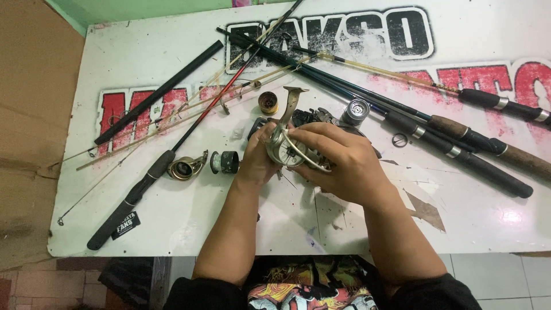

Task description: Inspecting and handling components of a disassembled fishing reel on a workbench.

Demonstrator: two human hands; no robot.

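Both hands up over the table (pixel 172 229), gripping a silver reel (pixel 285 150) between them: left hand (pixel 259 158) clamped on its side, right hand (pixel 338 163) wrapped over the front, fingers on the wire bail. Rods (pixel 402 117) fanned out behind, spool (pixel 225 162) just left.

We see bright, even overhead light; soft glare on the glossy white surface (pixel 476 212) at lower right, faint shadows under the rods (pixel 459 149), sharp focus, slight wide-angle bending at edges

A white printed board (pixel 172 229) carries fishing rods (pixel 459 149), loose spools (pixel 225 162) — and a brass reel part (pixel 185 168).
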